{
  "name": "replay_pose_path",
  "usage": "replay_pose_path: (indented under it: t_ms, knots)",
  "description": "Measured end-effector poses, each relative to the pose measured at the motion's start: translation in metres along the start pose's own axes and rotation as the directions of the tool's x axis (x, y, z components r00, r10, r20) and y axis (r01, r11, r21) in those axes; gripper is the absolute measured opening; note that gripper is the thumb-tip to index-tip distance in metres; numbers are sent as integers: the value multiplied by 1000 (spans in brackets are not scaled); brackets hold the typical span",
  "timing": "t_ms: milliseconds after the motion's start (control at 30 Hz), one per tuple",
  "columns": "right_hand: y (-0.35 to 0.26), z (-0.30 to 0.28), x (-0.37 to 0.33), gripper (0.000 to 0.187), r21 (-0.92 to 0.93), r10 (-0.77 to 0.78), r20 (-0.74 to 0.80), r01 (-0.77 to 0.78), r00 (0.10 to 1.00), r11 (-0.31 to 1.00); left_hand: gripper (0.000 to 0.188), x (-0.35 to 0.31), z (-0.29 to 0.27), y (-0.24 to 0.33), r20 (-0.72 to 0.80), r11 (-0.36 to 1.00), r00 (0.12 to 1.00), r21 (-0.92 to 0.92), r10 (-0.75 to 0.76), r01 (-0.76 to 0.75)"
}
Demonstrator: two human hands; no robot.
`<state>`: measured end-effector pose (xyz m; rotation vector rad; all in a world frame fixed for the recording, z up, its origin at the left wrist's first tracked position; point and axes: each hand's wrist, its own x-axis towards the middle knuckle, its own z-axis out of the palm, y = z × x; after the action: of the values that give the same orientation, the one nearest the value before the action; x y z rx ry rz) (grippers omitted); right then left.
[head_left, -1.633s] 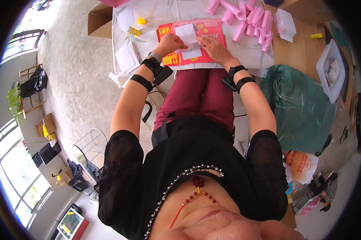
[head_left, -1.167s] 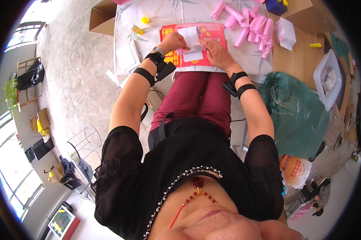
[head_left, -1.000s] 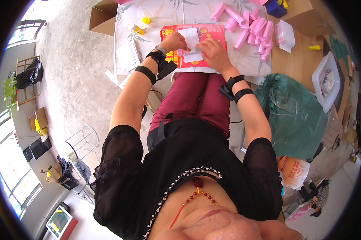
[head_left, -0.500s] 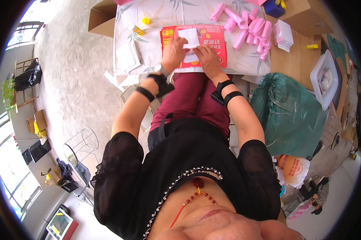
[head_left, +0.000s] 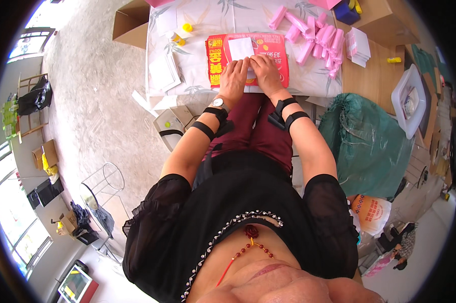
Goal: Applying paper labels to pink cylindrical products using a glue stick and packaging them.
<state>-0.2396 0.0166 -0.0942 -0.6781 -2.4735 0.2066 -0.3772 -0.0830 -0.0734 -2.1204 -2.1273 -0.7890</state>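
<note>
A smooth, matt white rectangular paper sheet [head_left: 241, 48] meets a slightly shiny red-and-yellow printed sheet [head_left: 218, 59] before me, beside glossy pink plastic-looking rolls [head_left: 327, 36], a smooth light-brown wood-grain tabletop [head_left: 365, 86] and a crinkled, shiny dark-green plastic-looking sack [head_left: 370, 146]; my black sleeves [head_left: 330, 204] are sheer cloth.

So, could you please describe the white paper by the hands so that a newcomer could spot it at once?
On the leaf-patterned tablecloth at the top, a red printed sheet lies near the person's edge. The white paper lies on that, by the fingertips of the left hand and right hand. Unlike the white sheets further left and the stack further right, it lies on red.
</note>
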Motion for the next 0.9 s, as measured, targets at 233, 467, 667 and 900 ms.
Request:
replay_pose_path:
  t_ms: [233, 467, 667, 900]
  knots:
    - [21, 4, 13, 25, 43, 24, 100, -28, 995, 999, 44, 24, 1, -9, 95, 999, 995, 6, -41, 40]
    - [2, -3, 12, 28, 155, 208, -70, -195, 976, 968, 25, 41, 3, -36, 275, 1000, 961, 23, 12, -19]
    - [-57, 16, -33, 36, 38, 287, 0, -287, 958, 957, 26, 62, 3, -40, 355, 1000, 935, 4, 8, -10]
    - [-65, 7, -37, 49, -127, 414, 73, -403, 907, 906, 38, 82, 6, -52, 456, 988, 890, -142, 10, 62]
